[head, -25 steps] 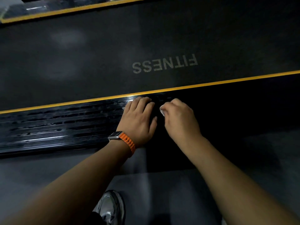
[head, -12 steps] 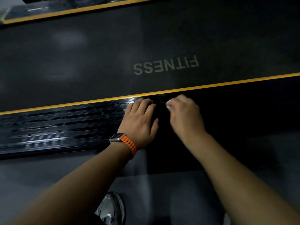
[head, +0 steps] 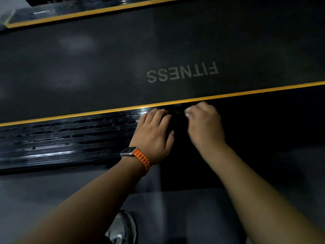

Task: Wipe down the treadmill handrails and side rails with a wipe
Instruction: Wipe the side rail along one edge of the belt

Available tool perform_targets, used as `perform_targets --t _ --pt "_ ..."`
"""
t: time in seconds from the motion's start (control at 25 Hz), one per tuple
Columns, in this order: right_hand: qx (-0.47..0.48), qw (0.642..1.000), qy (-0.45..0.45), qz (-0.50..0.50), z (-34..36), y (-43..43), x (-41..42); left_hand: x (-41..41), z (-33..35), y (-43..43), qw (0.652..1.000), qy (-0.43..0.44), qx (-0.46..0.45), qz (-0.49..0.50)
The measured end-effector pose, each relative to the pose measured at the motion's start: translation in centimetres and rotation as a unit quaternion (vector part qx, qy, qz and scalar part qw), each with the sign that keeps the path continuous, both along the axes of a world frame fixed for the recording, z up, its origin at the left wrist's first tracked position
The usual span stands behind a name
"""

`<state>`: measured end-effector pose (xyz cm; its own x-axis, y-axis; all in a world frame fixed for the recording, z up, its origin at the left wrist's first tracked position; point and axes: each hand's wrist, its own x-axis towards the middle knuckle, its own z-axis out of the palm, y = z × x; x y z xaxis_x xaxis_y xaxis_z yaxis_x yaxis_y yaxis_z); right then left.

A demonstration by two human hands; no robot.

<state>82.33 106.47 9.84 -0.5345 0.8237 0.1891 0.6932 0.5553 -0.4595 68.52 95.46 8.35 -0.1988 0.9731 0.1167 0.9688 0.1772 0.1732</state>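
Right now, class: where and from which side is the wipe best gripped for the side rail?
Likely bunch the wipe under curled fingertips from above, as the right hand does: it is small and mostly hidden, and the ribbed side rail beneath lies flat.

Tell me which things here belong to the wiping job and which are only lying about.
Job: side rail, ribbed and black; wipe, barely showing in the right hand; left hand, resting flat on the rail.
Not job: belt printed FITNESS; orange-band watch; shoe.

Glossy ribbed black side rail point(head: 61, 140) (streaked, shiny) beside a matt, grainy belt point(head: 105, 67).
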Motion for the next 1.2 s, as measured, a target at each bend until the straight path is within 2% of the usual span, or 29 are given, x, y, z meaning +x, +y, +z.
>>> perform_targets --t 0.12,0.24,0.32,0.4,0.56,0.64,0.72,0.84,0.92,1.12,1.2 --pt "-0.019 0.997 0.012 0.073 -0.1 -1.0 -2.2 0.0 -0.1 0.1 1.000 -0.001 0.002 -0.004" --pt "-0.022 0.999 0.038 -0.001 0.3 1.9 2.7 -0.1 -0.1 0.0 1.000 -0.003 0.001 -0.003" --pt "-0.020 0.997 0.004 -0.068 0.9 3.8 6.3 -0.2 -0.1 -0.1 1.000 -0.003 0.001 -0.001" --pt "-0.007 0.996 -0.014 -0.092 0.3 4.5 6.2 -0.1 0.0 0.0 1.000 -0.004 -0.002 -0.001" --pt "-0.009 0.999 0.003 0.050 -0.4 0.3 -1.9 0.1 0.1 0.0 1.000 0.002 -0.005 -0.002" --pt "-0.008 0.996 0.008 0.087 -0.2 0.0 -2.4 0.1 0.1 0.0 1.000 0.001 0.000 -0.003" --pt "0.008 0.999 0.023 0.040 -0.2 2.6 0.6 0.0 0.1 0.0 1.000 -0.001 0.000 -0.001" --pt "0.008 0.996 -0.025 -0.085 0.7 6.2 6.2 -0.1 0.0 0.0 1.000 -0.001 0.000 0.001" --pt "0.012 0.993 -0.037 -0.110 0.3 6.2 5.7 0.0 0.0 0.0 1.000 -0.004 0.004 0.000" --pt "0.017 0.998 -0.004 0.068 -0.6 0.5 -2.5 0.0 0.0 0.1 1.000 0.001 -0.005 -0.001" --pt "0.013 0.997 0.006 0.069 -0.4 1.8 -1.3 0.0 -0.1 0.1 1.000 -0.001 -0.005 -0.001"
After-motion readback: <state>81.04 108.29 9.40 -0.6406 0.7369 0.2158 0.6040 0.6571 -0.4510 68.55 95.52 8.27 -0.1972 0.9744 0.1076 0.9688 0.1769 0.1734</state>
